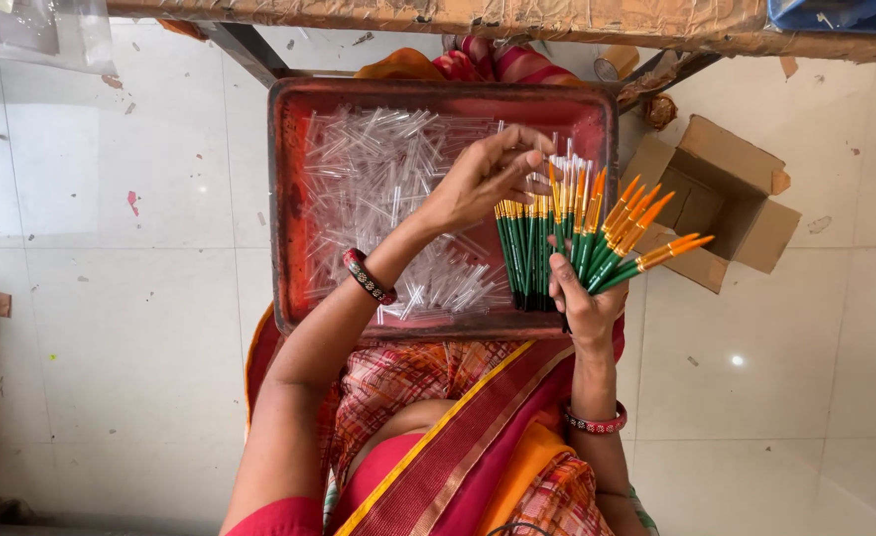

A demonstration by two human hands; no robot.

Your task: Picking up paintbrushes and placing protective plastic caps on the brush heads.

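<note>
Overhead, two hands work over a red rectangular metal tray (289, 199) full of short clear plastic tubes (378, 189).

Resting on the person's lap, the tray holds the tubes in a loose heap across most of its floor. The right hand (582, 298) is closed around a fanned bunch of green-handled paintbrushes with orange tips (577, 238), held over the tray's right edge. The left hand (483, 179) pinches one clear tube at the brush tips. An open brown cardboard box (726, 199) sits on the white tiled floor (111, 298) just beside the tray.
</note>
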